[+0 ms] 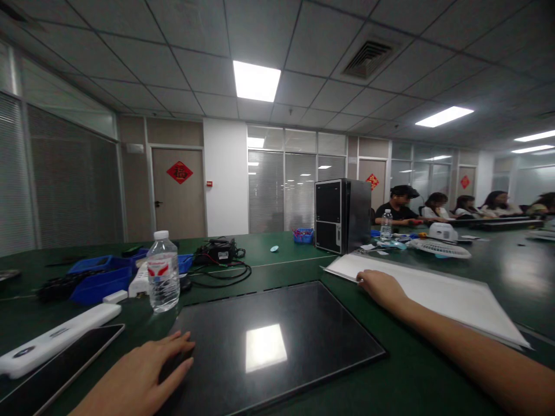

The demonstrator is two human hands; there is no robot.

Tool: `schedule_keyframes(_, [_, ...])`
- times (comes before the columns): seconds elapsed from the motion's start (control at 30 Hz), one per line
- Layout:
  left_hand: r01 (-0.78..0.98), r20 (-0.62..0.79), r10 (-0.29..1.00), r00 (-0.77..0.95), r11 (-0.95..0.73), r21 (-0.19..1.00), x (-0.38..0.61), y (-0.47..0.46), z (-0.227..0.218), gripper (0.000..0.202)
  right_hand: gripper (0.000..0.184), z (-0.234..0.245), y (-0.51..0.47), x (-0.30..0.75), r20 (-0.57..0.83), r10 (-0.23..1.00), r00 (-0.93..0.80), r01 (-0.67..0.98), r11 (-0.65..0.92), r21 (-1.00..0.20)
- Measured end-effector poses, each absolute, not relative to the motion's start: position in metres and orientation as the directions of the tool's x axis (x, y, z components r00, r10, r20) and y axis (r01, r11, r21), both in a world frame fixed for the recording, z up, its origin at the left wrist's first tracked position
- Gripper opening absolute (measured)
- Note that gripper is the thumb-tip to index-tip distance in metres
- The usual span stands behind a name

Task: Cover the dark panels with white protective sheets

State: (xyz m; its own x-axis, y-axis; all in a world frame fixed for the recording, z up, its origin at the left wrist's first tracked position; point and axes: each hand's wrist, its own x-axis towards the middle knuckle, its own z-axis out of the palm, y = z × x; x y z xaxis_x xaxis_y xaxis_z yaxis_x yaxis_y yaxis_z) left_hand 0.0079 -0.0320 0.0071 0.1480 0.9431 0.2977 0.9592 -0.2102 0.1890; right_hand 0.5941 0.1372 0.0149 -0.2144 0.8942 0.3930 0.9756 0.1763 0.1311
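"Black panel (pixel 225 341), where's it at rn? Quick pls."
"Flat on the green table (pixel 407 381), right in front of me, ceiling light mirrored in its face."
"K. L hand (pixel 134 375)?"
"Open, fingers loosely spread, laid on the panel's L edge, nr side. Not gripping."
"And your R hand (pixel 384 289)?"
"Arm's out fwd, fingers bent at the L end of the white sheet (pixel 429 289), which lies just R of the panel. Can't tell if I've got it pinched or am only touching."
"Other stuff nearby?"
"Water bottle (pixel 163 274) upright, just past the panel's far L corner, blue bins (pixel 102 286) to its L. Black cables (pixel 221 251) behind the panel. Long white unit (pixel 65 338) + a dark slab (pixel 65 370) side by side, far L."
"Further back?"
"PC tower (pixel 328 216) upright, beyond the sheet. Person in a dark top (pixel 392 208) sits R of it, w/ others alongside."
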Motion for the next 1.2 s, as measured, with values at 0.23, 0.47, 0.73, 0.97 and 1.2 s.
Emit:
schedule_keyframes(0.23, [0.955,0.227,0.956,0.184,-0.229,0.190,0.001,-0.031,-0.015,0.065,0.032,0.031,0.103,0.543,0.440,0.764,-0.472,0.881,0.427,0.205])
schedule_keyframes(0.47, [0.942,0.269,0.953,0.143,-0.215,0.259,0.012,-0.018,-0.008,0.063,0.030,0.039,0.058,0.490,0.318,0.600,-0.734,0.580,0.797,-0.168])
schedule_keyframes(0.73, [0.946,0.359,0.924,0.134,-0.228,0.232,0.014,-0.023,0.001,0.044,0.046,0.028,0.087,0.517,0.444,0.690,-0.572,0.716,0.684,-0.140])
schedule_keyframes(0.97, [0.942,0.408,0.904,0.125,-0.237,0.236,0.008,-0.023,-0.006,0.045,0.052,0.028,0.101,0.538,0.360,0.791,-0.494,0.822,0.560,-0.104])
schedule_keyframes(1.2, [0.945,0.344,0.933,0.104,-0.201,0.258,0.007,-0.026,-0.005,0.050,0.038,0.039,0.062,0.495,0.316,0.620,-0.719,0.584,0.784,-0.210])
